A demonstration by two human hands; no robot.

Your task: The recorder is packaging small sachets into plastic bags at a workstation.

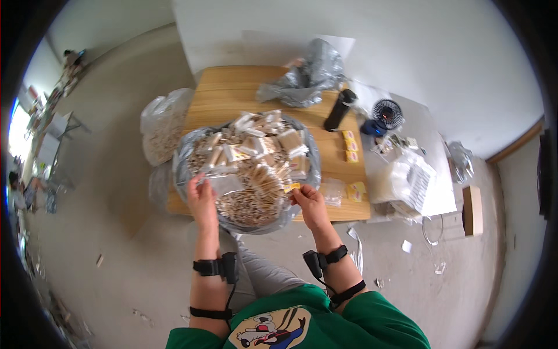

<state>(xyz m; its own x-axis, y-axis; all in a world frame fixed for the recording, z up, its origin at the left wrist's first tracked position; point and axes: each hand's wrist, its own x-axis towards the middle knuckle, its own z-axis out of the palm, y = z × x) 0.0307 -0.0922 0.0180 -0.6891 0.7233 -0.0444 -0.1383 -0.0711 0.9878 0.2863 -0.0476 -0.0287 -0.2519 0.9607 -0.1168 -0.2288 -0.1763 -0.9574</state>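
- Left hand (201, 198) at the near left rim of a big grey plastic bag (185, 152) opened wide on a low wooden table (232, 93), fingers pinched on a clear flat packet (228, 184) lying on top of the heap.
- Right hand (311, 205) at the near right rim of the same bag, thumb and fingers closed on a small yellow label (292, 187) held just above the heap.
- Hands well apart, one on each side of the bag's near edge, each clamped on its own thing.
- Heap inside the bag: loose thin wooden sticks (250, 206) toward the near side, bundled packs of sticks (264, 142) toward the far side.
- Black straps with small boxes on both wrists; green sleeves at the lower edge.
- Second full clear bag (163, 125) on the floor, just left of the table.
- Crumpled grey bag (311, 75) at the far end of the table; black bottle (340, 109) standing just beside it.
- More yellow labels (350, 145) scattered along the table's right edge.
- Small round fan (387, 113) and a stack of clear packets (410, 180) on a white sheet to the right.
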